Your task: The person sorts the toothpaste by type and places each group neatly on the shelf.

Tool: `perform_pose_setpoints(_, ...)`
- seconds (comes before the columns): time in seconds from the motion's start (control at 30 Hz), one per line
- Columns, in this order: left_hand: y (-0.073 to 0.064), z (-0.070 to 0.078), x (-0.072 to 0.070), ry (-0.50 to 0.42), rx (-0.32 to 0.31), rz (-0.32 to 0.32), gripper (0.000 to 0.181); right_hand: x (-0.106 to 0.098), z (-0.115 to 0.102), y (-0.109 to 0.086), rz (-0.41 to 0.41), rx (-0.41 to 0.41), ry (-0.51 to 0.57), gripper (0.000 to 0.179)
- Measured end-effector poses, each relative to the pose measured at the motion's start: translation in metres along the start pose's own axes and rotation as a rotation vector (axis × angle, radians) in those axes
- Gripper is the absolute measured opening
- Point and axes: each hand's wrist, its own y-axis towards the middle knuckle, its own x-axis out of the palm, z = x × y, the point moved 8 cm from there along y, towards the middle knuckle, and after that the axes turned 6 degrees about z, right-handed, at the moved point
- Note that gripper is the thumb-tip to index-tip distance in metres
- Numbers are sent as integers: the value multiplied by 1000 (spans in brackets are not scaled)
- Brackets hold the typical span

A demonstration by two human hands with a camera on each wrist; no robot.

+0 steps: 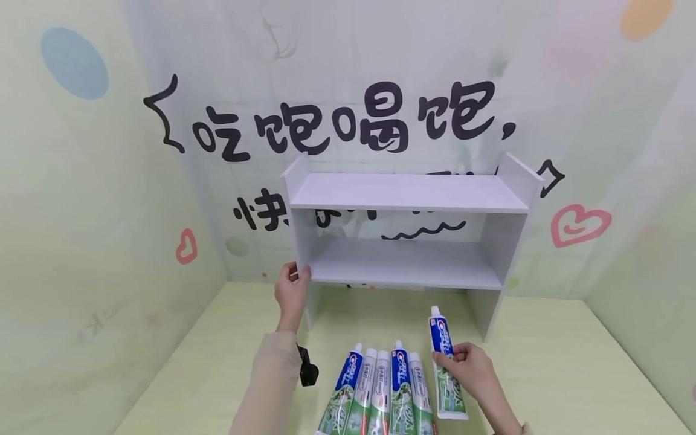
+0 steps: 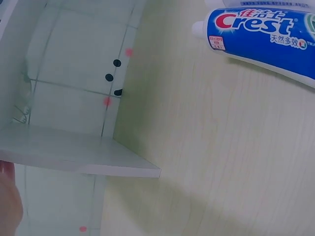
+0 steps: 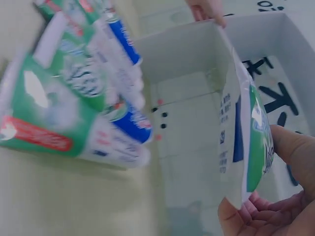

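Note:
A green, white and blue Crest toothpaste tube [image 1: 449, 393], cap pointing up and away, is pinched in my right hand [image 1: 474, 367]. The right wrist view shows thumb and fingers on the edges of this held tube [image 3: 255, 147]. At the left side panel of a white two-tier shelf [image 1: 408, 192], my left hand [image 1: 291, 295] grips the board's edge, thumb on the front and fingers behind. Between the hands several more toothpaste tubes [image 1: 401, 386] lie side by side, caps toward the shelf; some are blue-topped, others white-topped.
The shelf stands on a pale wooden table [image 1: 206, 362] near the back wall [image 1: 348, 54], which bears black lettering. Walls also rise at the left and right. A black wrist device [image 1: 307, 366] sits by the left sleeve [image 1: 269, 380].

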Motion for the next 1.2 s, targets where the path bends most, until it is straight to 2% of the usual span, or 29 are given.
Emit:
perform_pose_setpoints(0.27,4,-1,0,-9,-13,-3,34,-25,-40,13,40,-66,19,55)
perform_pose_setpoints(0.57,7,2,1,4,5,7,35,-46,-67,18,66,-107,13,56)
perform_pose_setpoints(1.0,0,-5,-1,-15,-22,4,35,-98,-124,23,135,-192,-41,64)
perform_pose_setpoints(1.2,-1,-4,-2,-1,-19,7,34,-114,-144,27,168,-241,-33,65)
